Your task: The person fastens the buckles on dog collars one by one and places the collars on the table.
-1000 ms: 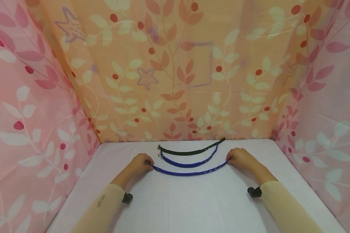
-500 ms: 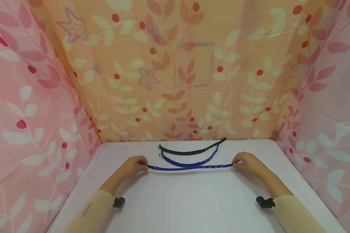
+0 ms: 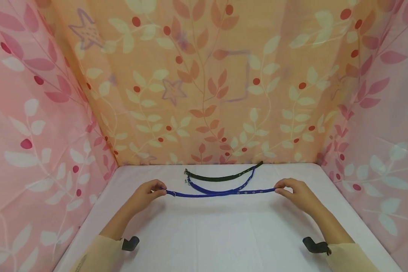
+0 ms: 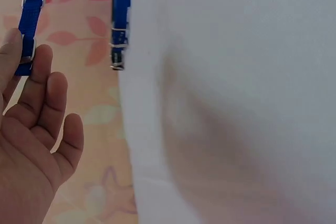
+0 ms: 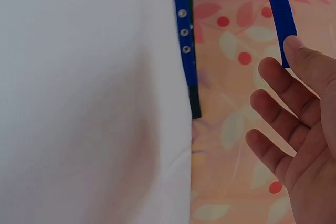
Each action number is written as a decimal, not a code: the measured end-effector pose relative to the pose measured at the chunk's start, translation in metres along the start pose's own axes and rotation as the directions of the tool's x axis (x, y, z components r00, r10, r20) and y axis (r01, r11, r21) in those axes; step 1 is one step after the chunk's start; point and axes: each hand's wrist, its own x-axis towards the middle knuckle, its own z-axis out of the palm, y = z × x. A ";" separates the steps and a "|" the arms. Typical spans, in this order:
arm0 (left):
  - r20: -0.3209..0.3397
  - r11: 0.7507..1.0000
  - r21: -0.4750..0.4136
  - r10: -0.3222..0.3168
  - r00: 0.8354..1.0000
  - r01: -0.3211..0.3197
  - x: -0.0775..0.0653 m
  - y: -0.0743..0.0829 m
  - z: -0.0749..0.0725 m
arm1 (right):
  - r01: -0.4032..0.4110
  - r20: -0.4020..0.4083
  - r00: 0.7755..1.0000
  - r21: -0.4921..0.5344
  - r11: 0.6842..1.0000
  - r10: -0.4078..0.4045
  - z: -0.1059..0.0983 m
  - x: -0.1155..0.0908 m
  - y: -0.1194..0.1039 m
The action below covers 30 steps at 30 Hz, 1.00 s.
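A blue strap collar (image 3: 200, 196) with metal eyelets is stretched almost straight between my two hands, raised off the table. My left hand (image 3: 144, 194) pinches its buckle end between thumb and forefinger; the metal buckle (image 4: 29, 51) shows in the left wrist view. At the other end, my right hand (image 3: 297, 193) pinches the plain tip of the strap (image 5: 283, 22), past the last eyelet. Behind it on the table lie a second blue collar (image 3: 198, 187) and a dark green or black collar (image 3: 214, 179), both curved, buckles to the left. The held collar overlaps the second one in the head view.
The table (image 3: 224, 234) has a white cloth. A leaf-patterned orange curtain (image 3: 204, 124) hangs behind the table, with pink curtains (image 3: 54, 158) at both sides. Black wrist mounts (image 3: 130, 243) stick out from the tan sleeves.
The collar went from sagging in a curve to nearly straight and rose from the table. My hands have moved apart, left hand leftward and right hand rightward. The other collars stayed put.
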 end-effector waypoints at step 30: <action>-0.376 0.938 -0.342 -0.082 0.923 -0.055 -0.067 0.120 0.001 | 0.120 -0.367 0.930 0.251 0.961 -0.020 -0.031 -0.032 -0.109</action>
